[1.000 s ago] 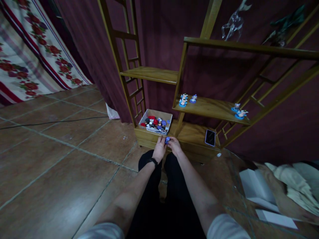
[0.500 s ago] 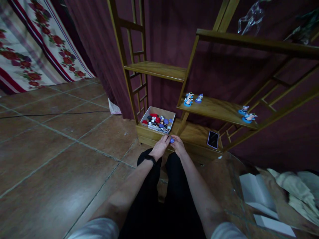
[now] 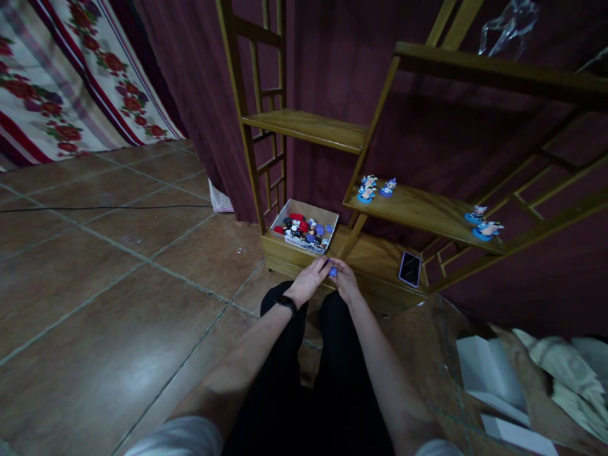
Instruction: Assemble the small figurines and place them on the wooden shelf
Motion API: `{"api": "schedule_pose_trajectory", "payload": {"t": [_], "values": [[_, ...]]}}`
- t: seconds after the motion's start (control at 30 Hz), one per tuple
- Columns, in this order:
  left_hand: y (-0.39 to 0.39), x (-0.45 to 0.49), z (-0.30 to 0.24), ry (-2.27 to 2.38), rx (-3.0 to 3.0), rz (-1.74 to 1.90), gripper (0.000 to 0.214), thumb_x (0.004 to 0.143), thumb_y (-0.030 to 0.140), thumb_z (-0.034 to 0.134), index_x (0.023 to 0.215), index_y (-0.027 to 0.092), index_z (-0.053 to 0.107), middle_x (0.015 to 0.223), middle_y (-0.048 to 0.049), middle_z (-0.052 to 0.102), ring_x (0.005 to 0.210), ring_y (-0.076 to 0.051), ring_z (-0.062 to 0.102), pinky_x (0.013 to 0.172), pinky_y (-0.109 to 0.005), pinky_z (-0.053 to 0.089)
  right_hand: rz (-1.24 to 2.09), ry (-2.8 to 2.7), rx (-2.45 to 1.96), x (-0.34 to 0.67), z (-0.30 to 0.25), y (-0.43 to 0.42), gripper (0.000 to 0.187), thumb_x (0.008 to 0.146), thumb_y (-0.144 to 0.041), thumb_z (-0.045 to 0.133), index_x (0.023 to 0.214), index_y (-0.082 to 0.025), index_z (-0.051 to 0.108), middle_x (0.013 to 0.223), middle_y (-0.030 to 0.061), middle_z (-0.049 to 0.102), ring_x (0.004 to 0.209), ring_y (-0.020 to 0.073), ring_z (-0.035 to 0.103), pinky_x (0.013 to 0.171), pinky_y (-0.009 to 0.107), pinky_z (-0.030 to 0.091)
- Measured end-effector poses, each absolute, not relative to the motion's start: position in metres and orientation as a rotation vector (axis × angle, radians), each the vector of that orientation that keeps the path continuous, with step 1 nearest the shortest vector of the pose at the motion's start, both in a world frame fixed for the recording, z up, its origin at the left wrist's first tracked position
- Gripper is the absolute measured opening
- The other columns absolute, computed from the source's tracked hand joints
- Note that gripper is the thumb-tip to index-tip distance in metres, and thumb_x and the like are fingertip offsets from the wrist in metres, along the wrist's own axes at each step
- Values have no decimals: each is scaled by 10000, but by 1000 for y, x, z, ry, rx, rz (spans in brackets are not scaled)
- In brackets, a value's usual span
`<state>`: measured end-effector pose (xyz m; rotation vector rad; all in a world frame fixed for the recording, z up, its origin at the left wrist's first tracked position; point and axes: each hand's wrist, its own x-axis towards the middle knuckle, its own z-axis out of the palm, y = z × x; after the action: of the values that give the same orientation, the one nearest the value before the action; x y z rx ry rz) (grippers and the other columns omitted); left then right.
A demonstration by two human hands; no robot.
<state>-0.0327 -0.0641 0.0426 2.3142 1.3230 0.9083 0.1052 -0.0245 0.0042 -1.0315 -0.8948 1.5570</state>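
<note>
Head view: our left hand [image 3: 311, 283], black band [image 3: 285, 303] at the wrist, and our right hand [image 3: 349, 286] meet fingertip to fingertip, both pinched shut on one small purple figure [image 3: 333, 272]. It is held just before the wooden shelf unit [image 3: 380, 253], near its bottom board. On that board are an open box [image 3: 308, 208] of mixed small figures and, well to the right, a phone [image 3: 410, 268]. Blue-based figurines [image 3: 368, 189] stand on the board above.
</note>
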Motion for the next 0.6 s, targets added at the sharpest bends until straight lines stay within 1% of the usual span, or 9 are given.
{"api": "schedule_pose_trajectory", "payload": {"t": [0.13, 0.23, 0.33, 0.4, 0.5, 0.6], "values": [[-64, -32, 44, 1298, 2296, 914, 500, 788, 28, 376, 1243, 231, 423, 1287, -74, 439, 1264, -181, 328, 1056, -352, 274, 1549, -900, -1047, 106, 5, -25, 280, 602, -211, 623, 882, -222, 619, 939, 14, 649, 829, 141, 578, 712, 265, 487], [-62, -32, 42, 1252, 2267, 1015, 496, 780, 28, 404, 1230, 235, 439, 1248, -75, 471, 1219, -180, 385, 1041, -357, 302, 1572, -900, -1019, 105, 6, -26, 294, 595, -202, 636, 887, -221, 618, 954, 14, 647, 853, 150, 583, 739, 289, 495], [-58, -33, 35, 1245, 2166, 1130, 454, 794, 65, 422, 1217, 225, 456, 1213, -81, 499, 1171, -184, 433, 1018, -366, 334, 1606, -882, -977, 105, 7, -26, 313, 587, -206, 663, 895, -217, 613, 946, 14, 646, 839, 156, 601, 755, 323, 501], [-53, -33, 28, 1265, 2040, 1186, 421, 794, 94, 452, 1196, 213, 475, 1189, -81, 522, 1147, -188, 458, 1000, -376, 352, 1625, -873, -961, 105, 8, -26, 308, 596, -229, 675, 897, -205, 612, 925, 21, 648, 818, 158, 612, 758, 334, 503], [-44, -33, 14, 1266, 1748, 1256, 416, 754, 128, 538, 1160, 205, 490, 1137, -75, 566, 1060, -187, 530, 941, -382, 408, 1646, -853, -947, 105, 10, -27, 324, 609, -262, 689, 914, -195, 605, 896, 31, 654, 791, 158, 624, 753, 329, 503], [-36, -33, 5, 1196, 1459, 1339, 380, 697, 145, 612, 1066, 174, 526, 1038, -75, 617, 963, -179, 580, 895, -371, 434, 1653, -814, -956, 104, 11, -27, 364, 608, -277, 703, 946, -200, 592, 883, 31, 661, 758, 153, 632, 738, 321, 506]]}}
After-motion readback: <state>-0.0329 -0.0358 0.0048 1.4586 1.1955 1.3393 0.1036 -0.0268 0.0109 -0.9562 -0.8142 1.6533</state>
